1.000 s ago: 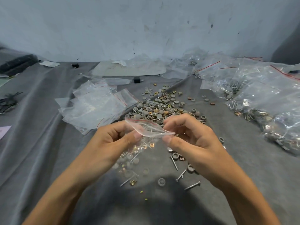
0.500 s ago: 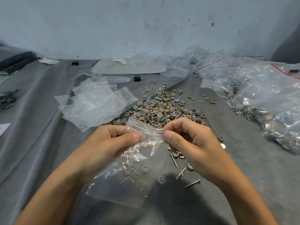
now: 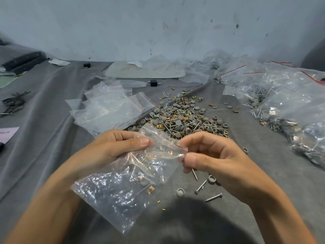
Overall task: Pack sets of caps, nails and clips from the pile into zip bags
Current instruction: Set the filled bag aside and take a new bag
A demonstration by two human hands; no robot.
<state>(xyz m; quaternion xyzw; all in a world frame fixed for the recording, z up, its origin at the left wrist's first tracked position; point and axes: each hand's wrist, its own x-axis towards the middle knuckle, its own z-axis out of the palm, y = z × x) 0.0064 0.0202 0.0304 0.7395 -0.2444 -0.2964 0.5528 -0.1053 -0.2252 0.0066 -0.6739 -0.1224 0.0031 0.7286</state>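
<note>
A clear zip bag [image 3: 121, 189] hangs between my hands over the grey cloth, with grey caps, nails and a brass clip visible inside. My left hand [image 3: 112, 148] pinches the bag's top edge at its left end. At the right end of that edge my right hand [image 3: 211, 155] pinches it between thumb and fingers. Behind my hands lies the pile [image 3: 182, 118] of grey caps, nails and brass clips. A few loose nails [image 3: 213, 197] and caps [image 3: 180, 192] lie on the cloth below my right hand.
A stack of empty zip bags [image 3: 109, 110] lies left of the pile. Filled bags [image 3: 288, 110] are heaped at the right. A flat plastic sheet [image 3: 146, 71] lies by the wall. Black ties [image 3: 14, 103] sit at the far left.
The bag has dropped from a raised, bunched position to hang lower and spread out. Both hands kept their pinch on its top edge and moved slightly apart.
</note>
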